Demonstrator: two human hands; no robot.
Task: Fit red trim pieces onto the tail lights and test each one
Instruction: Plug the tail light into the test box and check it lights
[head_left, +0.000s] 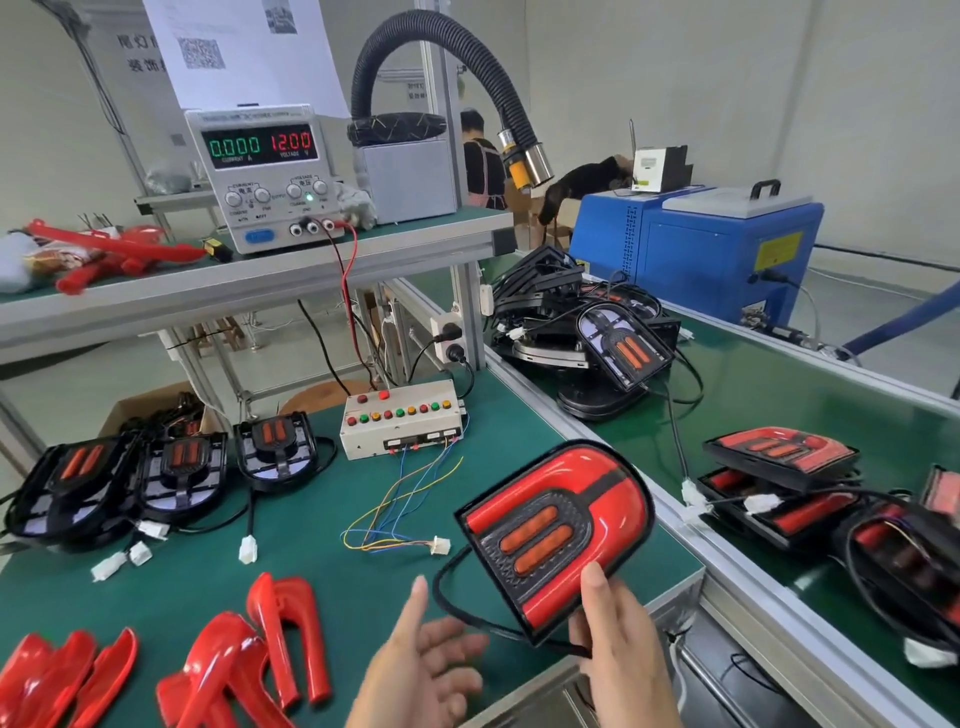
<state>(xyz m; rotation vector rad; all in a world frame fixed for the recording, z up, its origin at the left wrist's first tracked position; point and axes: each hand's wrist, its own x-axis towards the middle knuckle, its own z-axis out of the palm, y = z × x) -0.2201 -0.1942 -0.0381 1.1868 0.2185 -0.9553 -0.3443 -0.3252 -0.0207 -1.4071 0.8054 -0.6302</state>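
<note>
Trim already sits on the tail light (556, 535) we hold up over the near edge of the tabletop (322, 519): its red cover wraps the black centre with the two orange strips. Our right hand (618, 644) grips it by the lower corner, thumb on the face, which keeps the red surface turned toward us for a look. Our left hand (421, 660) is open beside it, palm up, fingers relaxed and holding nothing, just under the black cable (452, 608) that loops down from the light.

We judge this one fitted and probably bound for the finished lights (779, 457) stacked on the green belt to the right, though we cannot tell whether it has been tested. The test box (400, 418) with its coloured buttons sits in the middle of the tabletop, its thin wires ending in a white plug (440, 545) left within easy reach. The power supply (265, 176) on the shelf above reads zero current, so nothing is drawing power now.

Loose red trim pieces (228, 670) lie at the near left, and bare lights (176, 467) wait in a row behind them, close to hand for the next fitting.
</note>
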